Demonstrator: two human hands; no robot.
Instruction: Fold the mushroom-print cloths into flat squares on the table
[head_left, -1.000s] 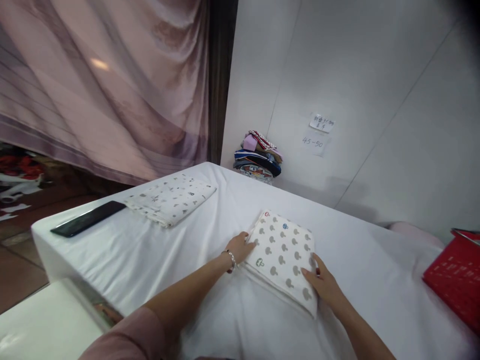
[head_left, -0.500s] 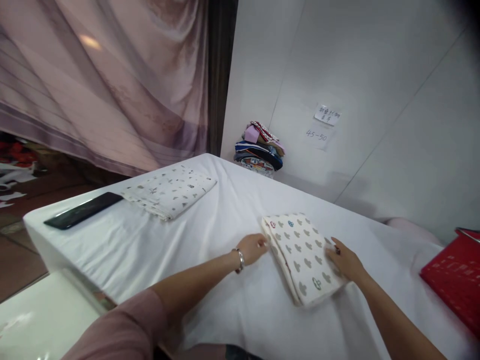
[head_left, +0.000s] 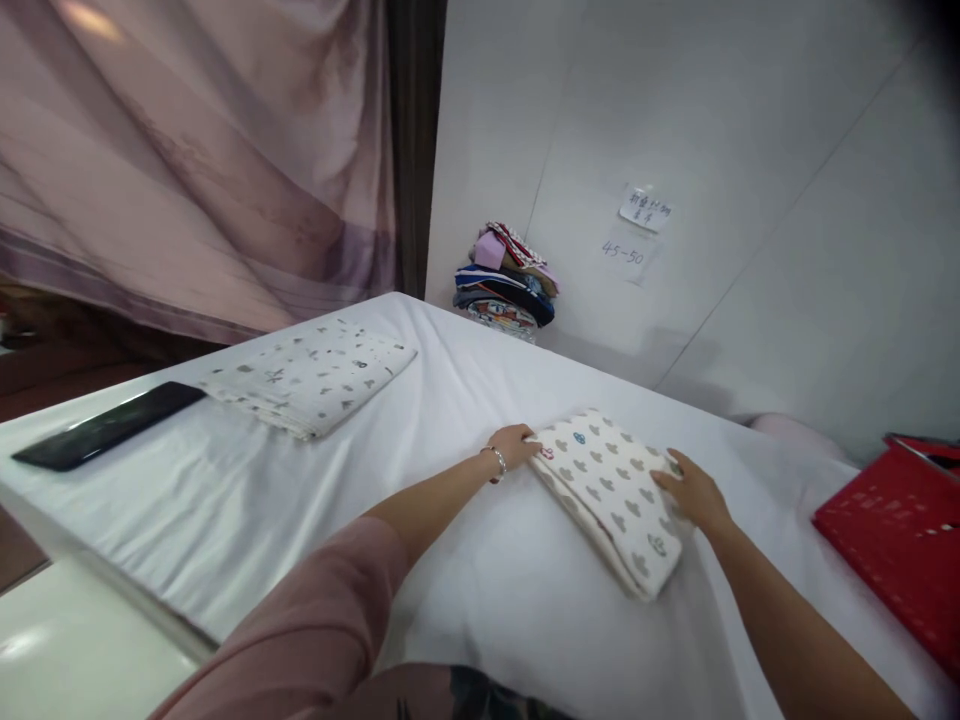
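Observation:
A folded white cloth (head_left: 611,480) with grey mushroom-like prints and a few coloured ones lies on the white-covered table (head_left: 480,590) in front of me. My left hand (head_left: 512,447) grips its left corner, fingertips on top of the fabric. At the opposite edge, my right hand (head_left: 691,488) has its thumb on the upper face, and its other fingers are partly hidden at the far side. Farther left on the table rests another folded white cloth (head_left: 319,375) with small scattered prints, apart from both hands.
Beside the second cloth lies a flat black glossy object (head_left: 109,425). A stack of folded fabrics (head_left: 506,280) stands by the wall behind the table. At the right sits a red bag-like item (head_left: 896,535). A pink curtain (head_left: 247,160) hangs at the left.
The mushroom-print cloth has been turned round on the table and shifted slightly right. My left hand let go at mid-view and now holds its left corner. My right hand moved farther right.

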